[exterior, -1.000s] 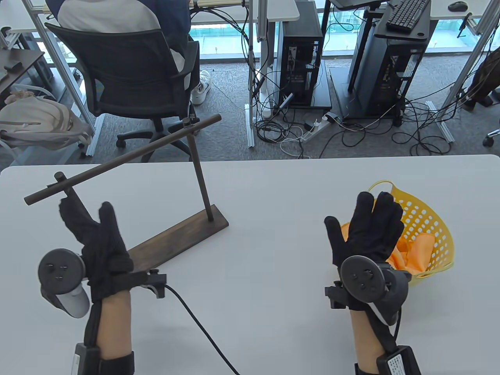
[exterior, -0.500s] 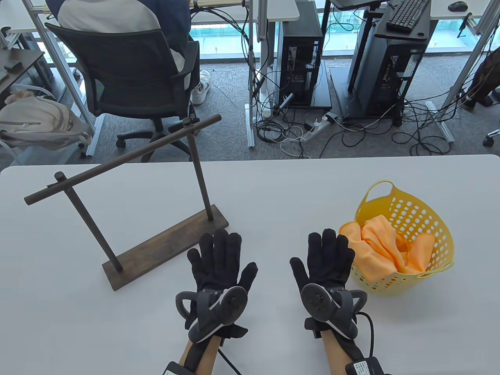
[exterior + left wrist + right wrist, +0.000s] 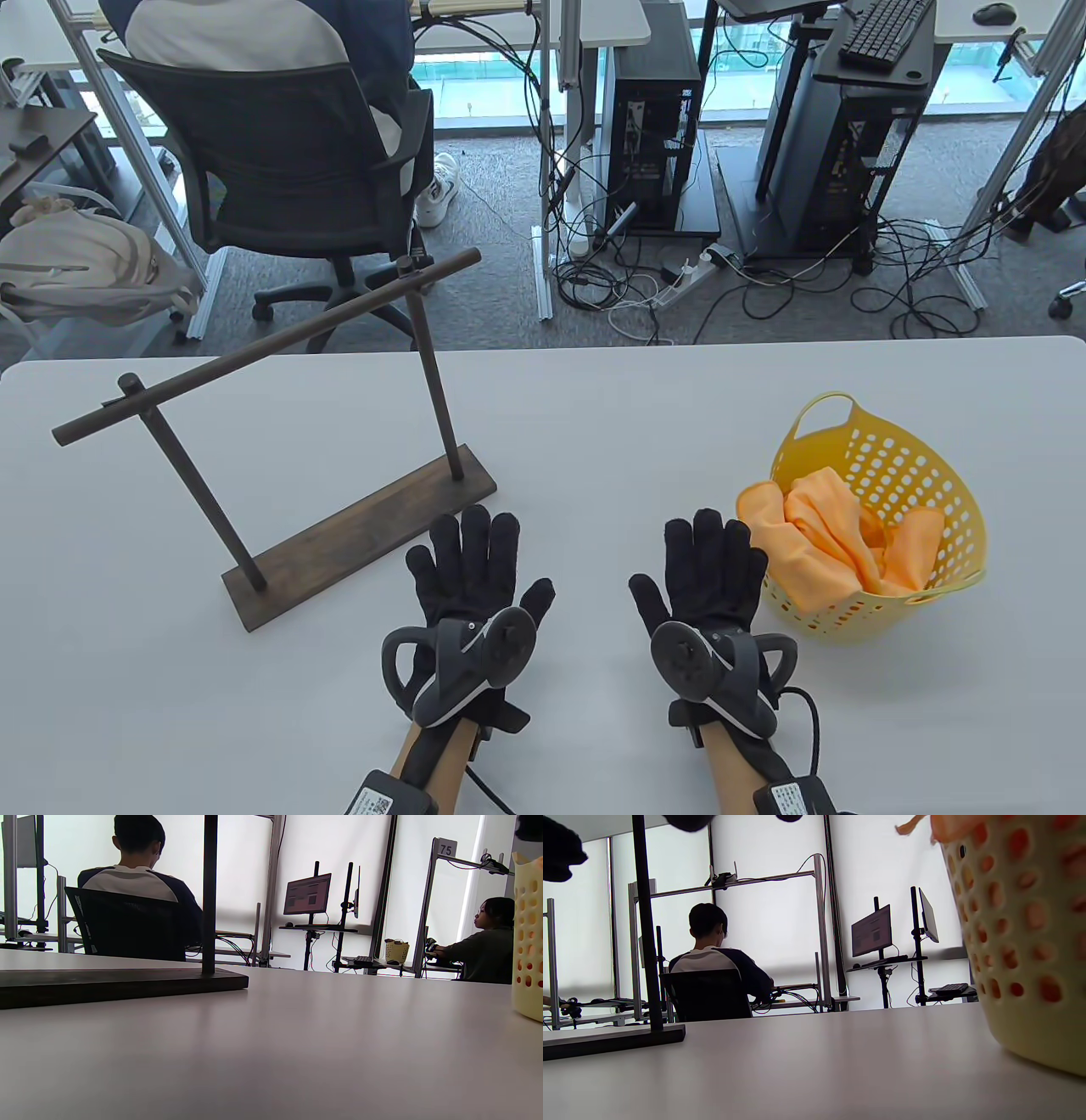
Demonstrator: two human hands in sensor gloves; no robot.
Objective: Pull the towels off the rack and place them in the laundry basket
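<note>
Change: both hands have drawn a little nearer the bottom edge since half a second ago; a second ago they were raised, the left by the rack's bar, the right over the basket.
Left hand (image 3: 475,573): flat on the surface, fingers straight and spread, holding nothing, just in front of the towel rack (image 3: 356,531) base.
Right hand (image 3: 708,569): flat, fingers straight, empty, just beside the laundry basket (image 3: 950,475).
Towels (image 3: 814,535): orange, heaped in the yellow basket, one corner draped over the rim nearest the right hand; the rack's bar is bare.
Hard to make out: how many towels make the heap; wrist views show only the rack's post and base and the basket's perforated wall.
Surface (image 3: 594,424): white, smooth.
Room: a person in an office chair (image 3: 271,161) behind, computer towers, tangled cables on grey carpet.
</note>
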